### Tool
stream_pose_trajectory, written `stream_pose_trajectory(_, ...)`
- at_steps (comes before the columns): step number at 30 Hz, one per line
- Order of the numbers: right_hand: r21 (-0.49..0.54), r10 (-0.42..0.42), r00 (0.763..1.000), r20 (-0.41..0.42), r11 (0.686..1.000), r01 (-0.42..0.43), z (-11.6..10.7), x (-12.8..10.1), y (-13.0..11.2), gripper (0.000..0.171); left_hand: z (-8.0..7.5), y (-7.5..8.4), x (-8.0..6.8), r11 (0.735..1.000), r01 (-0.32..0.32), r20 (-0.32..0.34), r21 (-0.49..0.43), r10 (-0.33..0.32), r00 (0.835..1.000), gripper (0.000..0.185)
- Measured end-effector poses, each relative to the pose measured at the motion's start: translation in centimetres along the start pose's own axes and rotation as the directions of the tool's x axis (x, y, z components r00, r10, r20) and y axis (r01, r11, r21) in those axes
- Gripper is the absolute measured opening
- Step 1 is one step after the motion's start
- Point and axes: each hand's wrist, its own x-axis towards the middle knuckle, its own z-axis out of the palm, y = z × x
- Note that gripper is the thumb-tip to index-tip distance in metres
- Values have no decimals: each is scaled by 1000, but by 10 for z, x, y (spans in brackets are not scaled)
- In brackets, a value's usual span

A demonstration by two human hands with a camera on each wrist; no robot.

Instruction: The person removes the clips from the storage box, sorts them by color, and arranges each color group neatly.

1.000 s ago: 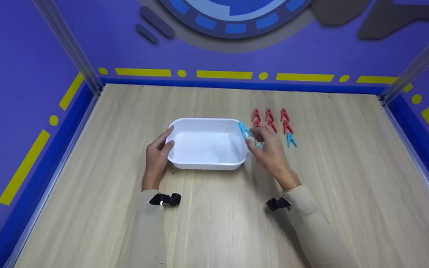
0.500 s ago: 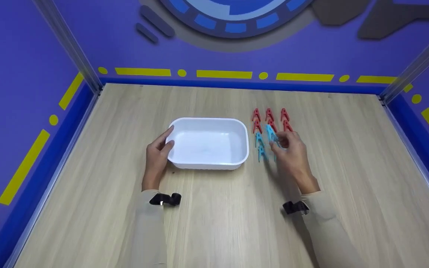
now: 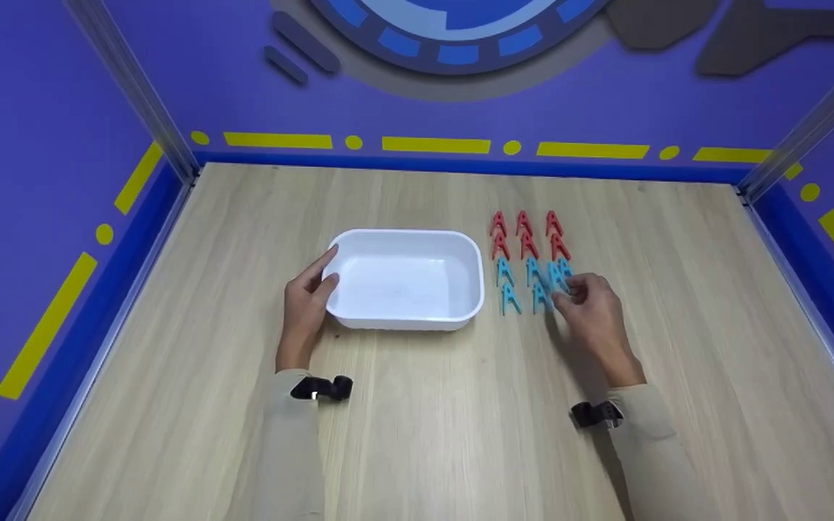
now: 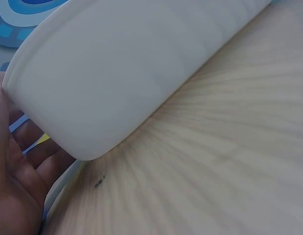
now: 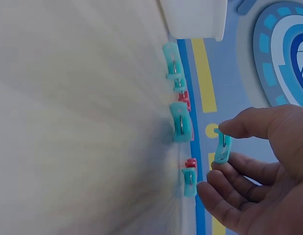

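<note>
A white plastic basin [image 3: 402,325] sits mid-table. My left hand [image 3: 304,307] grips its left end, thumb over the rim and fingers along the outer wall. In the right wrist view, a light-blue clothespin [image 5: 223,147] is pinched between thumb and fingers of my right hand [image 3: 594,318], raised off the table. Seen from the head, that pin overlaps a standing blue clothespin [image 3: 567,268] behind it. Other blue clothespins [image 3: 510,298] stand in two rows right of the basin, and red clothespins [image 3: 500,247] form two rows behind them.
The wooden table [image 3: 417,434] is bounded by a blue back wall [image 3: 417,108] and side walls with yellow marks. Metal posts [image 3: 163,123] stand at the back corners. Black wrist cameras [image 3: 321,388] sit on both sleeves.
My right hand has carried the blue clothespin from the basin's right rim rightward, over to the right end of the blue rows. The left hand and basin have stayed put.
</note>
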Motion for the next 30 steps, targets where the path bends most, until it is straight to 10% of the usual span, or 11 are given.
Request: stream_pose_trajectory(30,-108,178,983,53,979,-172,-17,-5,15,35,-2,-26,8,998,-55,-3,15,55,998,47)
